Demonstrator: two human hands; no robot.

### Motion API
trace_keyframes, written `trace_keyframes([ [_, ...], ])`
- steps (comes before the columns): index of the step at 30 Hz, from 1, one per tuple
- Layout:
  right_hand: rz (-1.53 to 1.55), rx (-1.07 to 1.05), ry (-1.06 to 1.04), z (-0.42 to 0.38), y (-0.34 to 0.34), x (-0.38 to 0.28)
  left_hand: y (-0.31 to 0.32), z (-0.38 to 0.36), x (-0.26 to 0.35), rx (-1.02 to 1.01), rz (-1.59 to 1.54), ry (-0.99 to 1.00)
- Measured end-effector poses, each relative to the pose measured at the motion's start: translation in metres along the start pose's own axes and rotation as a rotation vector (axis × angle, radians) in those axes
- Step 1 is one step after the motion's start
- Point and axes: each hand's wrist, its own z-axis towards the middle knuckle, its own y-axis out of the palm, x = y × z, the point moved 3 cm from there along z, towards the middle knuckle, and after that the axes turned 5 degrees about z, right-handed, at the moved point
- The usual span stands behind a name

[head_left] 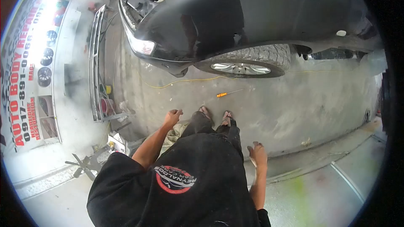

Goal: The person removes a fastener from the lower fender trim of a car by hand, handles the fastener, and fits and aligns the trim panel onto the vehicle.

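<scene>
My left hand [173, 118] hangs in front of my body on the left, its fingers loosely bent with the thumb apart; nothing shows in it. Lower on the right, my right hand [258, 154] hangs beside my hip, fingers partly curled and spaced apart, holding nothing that I can see. Neither hand touches anything in view. On the floor beyond my feet lies a screwdriver [222, 95] with an orange handle and a thin shaft. Past it stands a black car [202, 21], with its front tire [275, 59] and headlight [142, 45] facing me.
A yellow cord [181, 80] runs along the floor near the tire. To the left stand a metal frame rack [96, 67], a reddish bucket [108, 106] and a fan [83, 166]. An auto body repair banner [29, 75] covers the left wall. Pale cloth [171, 137] lies beside my leg.
</scene>
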Motion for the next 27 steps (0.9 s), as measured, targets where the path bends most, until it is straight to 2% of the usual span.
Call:
trace_keyframes([
  [2,0.043,0.128,0.005,0.004,-0.009,-0.009,0.002,0.009,0.014,-0.01,-0.014,0.08],
  [5,0.28,0.269,-0.15,0.013,0.015,0.006,0.007,0.031,0.029,-0.059,-0.089,0.144],
  [6,0.398,0.233,-0.026,0.012,0.022,0.008,0.008,0.044,0.034,-0.084,-0.123,0.162],
  [8,0.63,0.163,0.228,0.002,0.032,0.009,0.012,0.09,0.029,-0.182,-0.432,0.058],
  [9,0.585,0.184,0.267,-0.006,0.039,0.014,0.019,0.115,0.025,-0.234,-0.595,-0.006],
  [11,0.483,0.197,0.346,-0.045,0.089,0.056,0.028,0.165,0.029,-0.233,-1.296,-0.254],
  [13,0.381,0.297,0.382,-0.097,0.142,0.099,0.012,0.154,0.083,-0.283,-1.569,-0.315],
  [14,0.362,0.224,0.414,-0.119,0.14,0.093,0.01,0.163,0.097,-0.3,-1.676,-0.308],
  [15,0.342,0.148,0.447,-0.141,0.137,0.087,0.01,0.17,0.107,-0.315,-1.783,-0.302],
  [17,0.407,0.127,0.578,-0.179,0.157,0.101,0.012,0.188,0.115,-0.364,-1.976,-0.341],
  [19,0.516,0.168,0.694,-0.195,0.146,0.069,0.019,0.21,0.11,-0.441,-2.142,-0.428],
  [22,0.539,0.164,0.738,-0.196,0.163,0.065,0.014,0.208,0.12,-0.409,-2.125,-0.574],
  [23,0.519,0.15,0.733,-0.195,0.179,0.081,0.011,0.208,0.124,-0.392,-2.092,-0.552],
  [24,0.644,0.154,0.648,-0.192,0.192,0.092,0.008,0.209,0.124,-0.374,-2.061,-0.531],
  [27,0.593,0.289,0.562,-0.167,0.144,0.017,0.001,0.205,0.126,-0.319,-1.986,-0.519],
])
